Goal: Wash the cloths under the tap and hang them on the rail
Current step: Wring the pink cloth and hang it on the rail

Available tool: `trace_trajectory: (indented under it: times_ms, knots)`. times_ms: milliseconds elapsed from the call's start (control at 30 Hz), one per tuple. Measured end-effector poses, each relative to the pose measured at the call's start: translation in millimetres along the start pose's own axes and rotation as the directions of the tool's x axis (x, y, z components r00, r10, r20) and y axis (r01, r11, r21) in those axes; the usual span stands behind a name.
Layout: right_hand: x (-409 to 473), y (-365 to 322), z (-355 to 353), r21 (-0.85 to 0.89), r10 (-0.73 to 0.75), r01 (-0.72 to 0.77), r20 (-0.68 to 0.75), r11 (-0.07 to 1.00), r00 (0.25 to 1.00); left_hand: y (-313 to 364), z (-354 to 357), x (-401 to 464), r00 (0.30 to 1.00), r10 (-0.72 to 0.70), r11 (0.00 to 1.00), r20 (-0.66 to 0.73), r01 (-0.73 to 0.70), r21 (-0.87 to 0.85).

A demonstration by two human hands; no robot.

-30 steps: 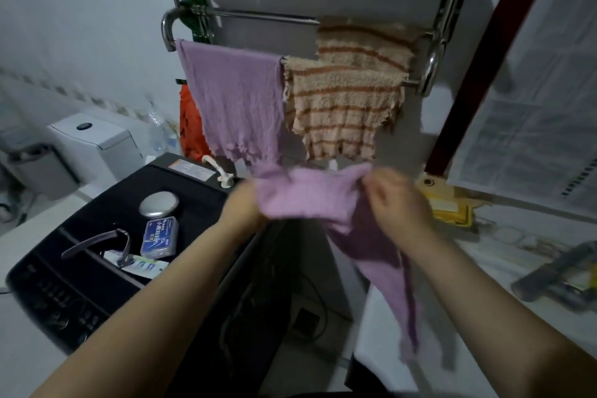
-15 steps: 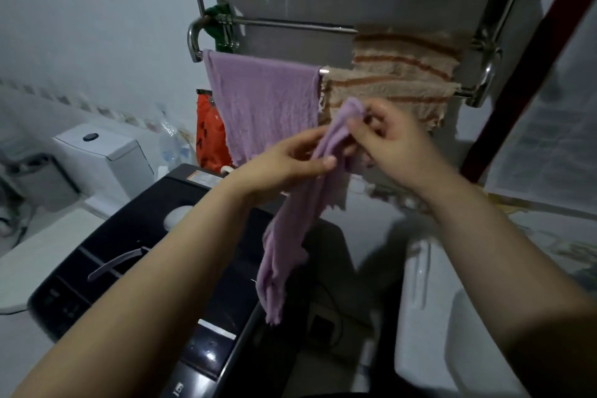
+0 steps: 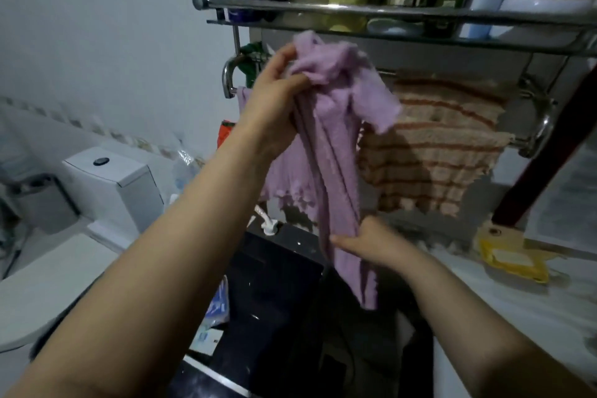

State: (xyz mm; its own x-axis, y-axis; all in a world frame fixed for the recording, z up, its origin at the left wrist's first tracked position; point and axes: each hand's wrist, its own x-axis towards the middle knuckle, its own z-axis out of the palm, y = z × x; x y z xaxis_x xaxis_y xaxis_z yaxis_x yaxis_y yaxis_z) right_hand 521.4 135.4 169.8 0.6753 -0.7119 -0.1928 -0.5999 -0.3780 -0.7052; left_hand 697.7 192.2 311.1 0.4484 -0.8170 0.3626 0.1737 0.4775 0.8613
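Purple cloth held stretched between both hands, just below the rail.

The left hand (image 3: 277, 97) grips the bunched top of the cloth (image 3: 336, 145) at about 11 o'clock; the right hand (image 3: 371, 242) pinches it lower down at 5 o'clock, so its long axis runs near upright, tilted slightly toward 11. The rail (image 3: 529, 142) lies at 12 to 2 o'clock behind the cloth, and the left hand is the nearer to it. A second purple cloth (image 3: 284, 184) hangs at the rail's left end, and a striped cloth (image 3: 433, 152) fills its right half. The only open room I can judge is the narrow gap between those two, under the shelf (image 3: 355, 11). The washer (image 3: 281, 284) sits below at 6 o'clock.
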Motion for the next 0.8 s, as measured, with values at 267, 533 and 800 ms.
trace_trajectory:
  times_ms: [267, 533, 800]
  knots:
    - [3.6, -85.5, -112.7, 0.863, -0.192, 0.370, -0.321, 0.345, 0.927, 23.7, -76.5, 42.8, 0.973, 0.111, 0.992, -0.203, -0.120, -0.035]
    - [104.3, -114.4, -121.9, -0.396, -0.468, 0.282, -0.529, 0.874, 0.708, 2.7, -70.8, 76.6, 0.912, 0.038, 0.996, -0.409, -0.069, -0.060]
    - [100.9, -133.4, -129.4, -0.433, -0.311, 0.076, -0.505, 0.898, 0.805, -8.2, -35.6, 81.0, 0.976, -0.018, 0.980, -0.215, -0.025, -0.197]
